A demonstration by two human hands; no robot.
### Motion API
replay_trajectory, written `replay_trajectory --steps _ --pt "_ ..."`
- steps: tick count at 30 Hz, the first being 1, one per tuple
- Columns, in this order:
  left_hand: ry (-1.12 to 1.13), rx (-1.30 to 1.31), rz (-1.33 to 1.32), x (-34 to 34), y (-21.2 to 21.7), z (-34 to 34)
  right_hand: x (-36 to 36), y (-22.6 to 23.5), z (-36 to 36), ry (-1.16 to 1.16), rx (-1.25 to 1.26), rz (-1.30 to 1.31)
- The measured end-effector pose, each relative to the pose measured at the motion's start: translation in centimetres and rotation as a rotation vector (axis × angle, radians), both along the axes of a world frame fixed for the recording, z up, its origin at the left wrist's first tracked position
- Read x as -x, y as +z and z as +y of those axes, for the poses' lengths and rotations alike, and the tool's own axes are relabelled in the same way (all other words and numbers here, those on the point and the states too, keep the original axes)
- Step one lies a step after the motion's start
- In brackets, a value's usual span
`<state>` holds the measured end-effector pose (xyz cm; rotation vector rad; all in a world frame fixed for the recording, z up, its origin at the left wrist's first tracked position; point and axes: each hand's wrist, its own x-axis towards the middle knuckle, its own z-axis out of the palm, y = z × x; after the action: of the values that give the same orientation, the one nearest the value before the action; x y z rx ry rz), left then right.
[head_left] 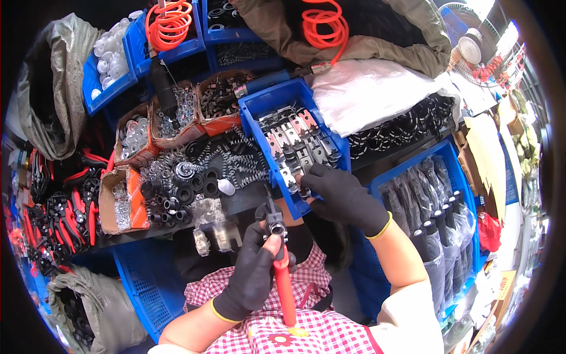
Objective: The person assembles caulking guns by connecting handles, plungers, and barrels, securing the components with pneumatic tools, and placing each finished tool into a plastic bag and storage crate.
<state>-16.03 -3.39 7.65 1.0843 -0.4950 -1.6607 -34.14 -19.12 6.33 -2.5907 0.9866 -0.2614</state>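
My left hand [250, 277], in a black glove with bare fingertips, is closed around a red-handled hand tool [283, 289], which looks like part of a pair of pruning shears. The tool's dark metal head points away from me and its handle hangs toward my lap. My right hand [345, 194], gloved alike, reaches over the near end of a blue bin [254, 127]. Its thumb and fingertips pinch at a small metal part [304, 192] there, partly hidden by the fingers. Rows of silver and coppery metal pieces [295, 135] fill that bin.
Springs [239, 168] and black rings [197, 183] lie loose beside the bin. Cardboard boxes [137, 200] of small hardware stand left, near a pile of red-handled tools [73, 215]. Bagged dark parts [430, 230] fill a crate on the right. Orange coiled hoses [169, 26] hang at the back.
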Motion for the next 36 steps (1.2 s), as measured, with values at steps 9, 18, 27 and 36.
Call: replay_trajectory --steps 9,18,27,36 --pt "0.082 -0.035 0.003 2.2 -4.7 -1.7 0.9 -1.3 4.0 -0.011 0.354 -0.359" --pt "0.093 0.102 -0.169 3.3 -2.0 -1.4 1.2 -0.7 8.6 0.136 0.447 -0.485" --pt "0.044 0.208 -0.399 4.5 -1.3 -0.9 1.8 -0.3 10.0 0.071 0.502 -0.567" --pt "0.046 0.272 0.065 2.5 -3.9 -0.7 3.1 1.9 9.6 0.016 0.187 -0.563"
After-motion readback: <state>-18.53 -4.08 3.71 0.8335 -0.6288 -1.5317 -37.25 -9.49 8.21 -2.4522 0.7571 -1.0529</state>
